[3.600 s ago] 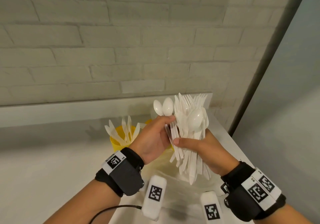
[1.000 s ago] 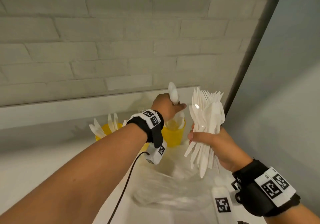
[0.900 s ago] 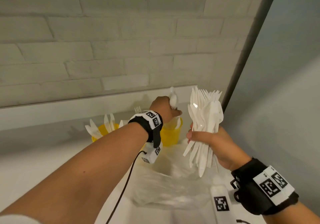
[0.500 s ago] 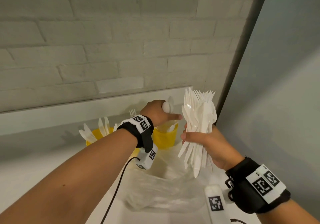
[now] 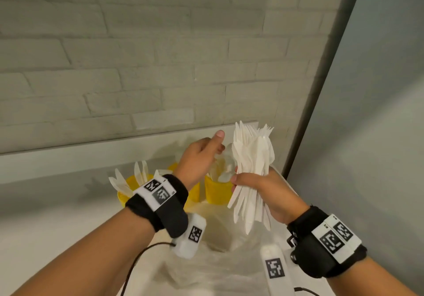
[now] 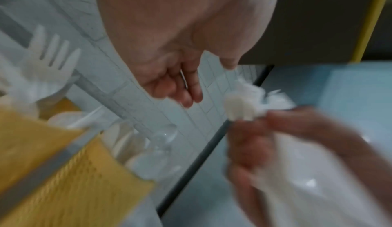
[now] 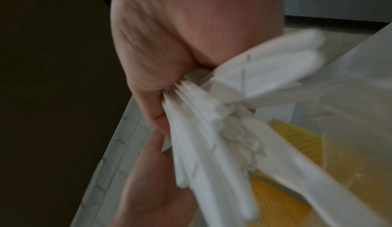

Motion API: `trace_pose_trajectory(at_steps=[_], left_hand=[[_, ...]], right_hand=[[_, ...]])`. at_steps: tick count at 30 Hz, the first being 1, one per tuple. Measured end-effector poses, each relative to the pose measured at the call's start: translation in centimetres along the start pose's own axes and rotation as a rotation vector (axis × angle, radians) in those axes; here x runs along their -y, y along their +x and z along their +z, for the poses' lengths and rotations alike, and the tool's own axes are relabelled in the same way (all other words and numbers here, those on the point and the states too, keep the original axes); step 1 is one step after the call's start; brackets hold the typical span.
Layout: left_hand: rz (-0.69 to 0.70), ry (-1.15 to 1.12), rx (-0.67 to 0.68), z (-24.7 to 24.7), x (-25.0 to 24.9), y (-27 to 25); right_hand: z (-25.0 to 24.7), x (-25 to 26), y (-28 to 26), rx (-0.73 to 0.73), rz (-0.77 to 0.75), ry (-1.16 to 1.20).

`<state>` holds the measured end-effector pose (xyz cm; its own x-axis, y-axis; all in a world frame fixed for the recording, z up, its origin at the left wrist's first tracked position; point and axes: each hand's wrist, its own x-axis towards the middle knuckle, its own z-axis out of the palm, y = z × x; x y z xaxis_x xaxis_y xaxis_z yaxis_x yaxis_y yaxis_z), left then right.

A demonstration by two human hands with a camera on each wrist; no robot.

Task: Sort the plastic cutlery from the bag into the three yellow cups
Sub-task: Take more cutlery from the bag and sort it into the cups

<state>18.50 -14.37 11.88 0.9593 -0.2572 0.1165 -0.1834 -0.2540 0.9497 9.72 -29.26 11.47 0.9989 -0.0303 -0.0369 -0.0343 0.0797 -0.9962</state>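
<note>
My right hand (image 5: 243, 180) grips a thick upright bundle of white plastic cutlery (image 5: 251, 158) above the table, seen close in the right wrist view (image 7: 212, 121). My left hand (image 5: 219, 143) hovers just left of the bundle, thumb up, fingers relaxed and empty (image 6: 186, 96). Below it stands the right yellow cup (image 5: 216, 193) with spoons (image 6: 152, 145) in it. The left yellow cup (image 5: 125, 196) holds knives (image 5: 119, 181). My left wrist mostly hides the middle yellow cup (image 5: 195, 192); a fork (image 6: 51, 59) stands in it.
A crumpled clear plastic bag (image 5: 218, 250) lies on the white table (image 5: 46, 227) in front of the cups. A brick wall (image 5: 137, 66) rises close behind them, and a grey panel (image 5: 367, 135) closes off the right side.
My left hand lowered a spoon into the right yellow cup, let it go and has come up empty beside the bundle. My right hand has kept its grip on the bundle.
</note>
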Motion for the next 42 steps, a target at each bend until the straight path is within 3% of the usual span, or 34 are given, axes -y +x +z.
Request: trace_pose_trajectory(at_steps=[3,6,11,13,17,22,27,33,37,42], left_hand=[[-0.140,-0.261,0.208,-0.1,0.3,-2.6],[-0.157,-0.480,0.356,-0.2,0.7,-4.5],[-0.308,-0.765,0.295,-1.8,0.7,-6.3],[-0.339,-0.830,0.307,-2.3,0.9,-6.6],[-0.351,-0.825,0.268,-3.3,1.5,-7.3],[-0.370,-0.804,0.222,-4.4,2.5,-8.3],[-0.355,-0.793,0.125,-5.2,3.6,-9.1],[-0.309,-0.943,0.102,-5.5,4.2,-9.6],[-0.299,-0.945,0.071,-6.0,4.6,-9.3],[-0.287,-0.981,-0.014,-7.7,5.2,-9.0]], right_hand=[[1.6,0.4,0.9,0.053,-0.006,-0.036],[4.2,-0.6,2.1,0.108,0.007,-0.188],[7.7,-0.4,2.3,0.170,0.019,-0.478],[8.0,0.6,2.2,0.156,0.039,-0.723],[8.9,1.6,2.1,0.197,-0.056,-1.196],[9.5,1.1,2.3,0.308,-0.118,-1.354],[10.4,0.6,2.1,0.328,-0.230,-1.291],[10.6,0.5,2.0,0.401,-0.294,-1.031],[10.5,0.4,1.8,0.282,-0.319,-0.831],[9.9,0.7,1.6,0.194,-0.199,-0.461]])
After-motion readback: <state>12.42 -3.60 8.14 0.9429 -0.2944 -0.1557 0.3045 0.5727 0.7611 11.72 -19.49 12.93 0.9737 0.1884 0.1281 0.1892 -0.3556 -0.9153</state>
